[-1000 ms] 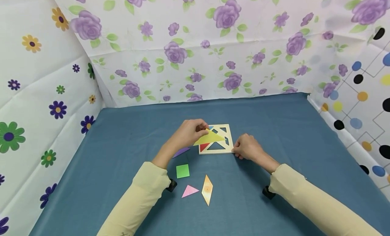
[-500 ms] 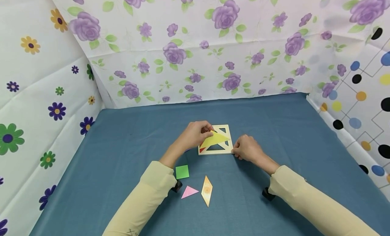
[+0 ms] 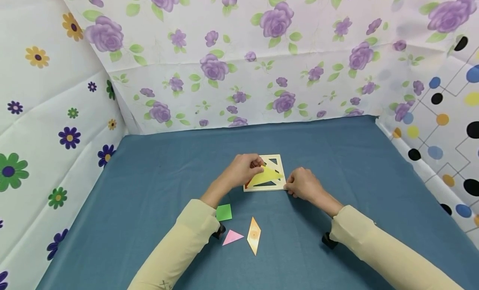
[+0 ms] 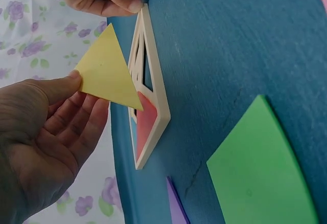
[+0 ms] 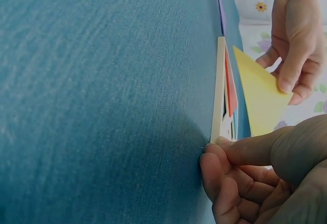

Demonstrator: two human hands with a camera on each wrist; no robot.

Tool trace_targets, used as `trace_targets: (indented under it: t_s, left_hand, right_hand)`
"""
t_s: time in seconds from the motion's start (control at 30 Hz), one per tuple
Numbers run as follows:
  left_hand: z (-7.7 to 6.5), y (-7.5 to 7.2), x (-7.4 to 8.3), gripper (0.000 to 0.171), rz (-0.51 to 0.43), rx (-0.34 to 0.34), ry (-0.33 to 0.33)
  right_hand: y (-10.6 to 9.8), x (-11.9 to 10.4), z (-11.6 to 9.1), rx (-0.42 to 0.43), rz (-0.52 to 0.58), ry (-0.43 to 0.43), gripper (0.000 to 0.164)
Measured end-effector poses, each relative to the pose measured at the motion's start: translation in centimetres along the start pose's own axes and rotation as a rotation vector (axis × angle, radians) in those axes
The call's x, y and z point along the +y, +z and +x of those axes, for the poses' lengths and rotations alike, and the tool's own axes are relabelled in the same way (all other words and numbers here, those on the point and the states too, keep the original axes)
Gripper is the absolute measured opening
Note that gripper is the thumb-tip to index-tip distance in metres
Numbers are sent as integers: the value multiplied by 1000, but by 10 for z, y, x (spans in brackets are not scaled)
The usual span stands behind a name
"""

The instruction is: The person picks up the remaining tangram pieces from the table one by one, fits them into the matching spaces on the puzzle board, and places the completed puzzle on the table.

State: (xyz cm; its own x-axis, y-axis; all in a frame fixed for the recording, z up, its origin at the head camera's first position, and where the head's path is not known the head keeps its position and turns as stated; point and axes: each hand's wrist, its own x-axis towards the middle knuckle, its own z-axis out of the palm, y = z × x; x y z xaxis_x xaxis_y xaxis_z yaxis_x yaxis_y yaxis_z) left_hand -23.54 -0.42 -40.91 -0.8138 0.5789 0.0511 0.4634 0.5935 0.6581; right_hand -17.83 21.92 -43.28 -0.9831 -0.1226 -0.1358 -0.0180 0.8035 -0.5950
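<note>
Though close, triangle [image 4: 104, 66] clear of frame [image 4: 157, 81]

purple-rose back sheet [image 3: 239, 53], flowered left sheet [image 3: 41, 111], dotted right sheet [image 3: 441, 134], plain blue cloth [image 3: 176, 165]

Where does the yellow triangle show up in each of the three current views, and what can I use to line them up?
Head: the yellow triangle is just right of and below centre, pinched by the left hand.
Left wrist: left of centre, mostly in the upper half.
Right wrist: right of centre, about mid-height.
Shared landmark: the wooden frame, pinched at one corner by the right hand in all three views.
</note>
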Motion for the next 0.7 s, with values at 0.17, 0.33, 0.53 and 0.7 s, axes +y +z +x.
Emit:
trace_targets:
  t_s: [0.17,0.33,0.53,0.7]
  left_hand:
    - [-2,1,1,11,16,-4,27]
    - [-2,3,0,11,26,-11,30]
    - [-2,6,-2,9,39,-24,31]
    - [-2,9,-2,10,61,-30,37]
  right_hand:
    - [1,-1,0,1,0,5,18]
    - [2,-1,1,-1,7,1,18]
    - [3,-1,1,2,6,-17,20]
    - [3,1,0,10,2,-31,20]
